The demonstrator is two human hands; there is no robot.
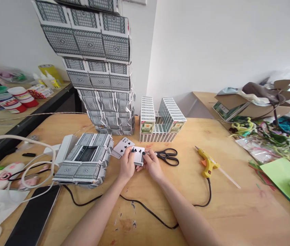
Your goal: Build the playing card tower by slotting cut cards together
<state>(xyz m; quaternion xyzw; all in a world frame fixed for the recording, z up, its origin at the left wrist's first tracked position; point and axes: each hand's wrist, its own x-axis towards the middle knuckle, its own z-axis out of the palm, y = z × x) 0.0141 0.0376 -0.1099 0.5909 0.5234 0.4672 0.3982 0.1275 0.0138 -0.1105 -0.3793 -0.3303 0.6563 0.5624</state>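
Observation:
A small group of playing cards [138, 156], clubs face up, is held between my two hands over the middle of the table. My left hand [127, 164] grips its left side, thumb on the face. On the right side my right hand [152, 164] pinches it, with fingers partly under the lower edge. Loose cards [121, 147] lie just behind my left hand. Black-handled scissors [167, 156] rest beside my right hand. To the left lies a flat structure made of cards [91, 160] with a rectangular opening.
A tall card tower [104, 75] rises behind, with stacked card boxes [160, 123] beside it. A yellow glue gun [208, 164] lies right, its black cord [147, 205] passing under my forearms. A phone [33, 215] and white cables [54, 157] are at left; craft scraps [275, 136] at right.

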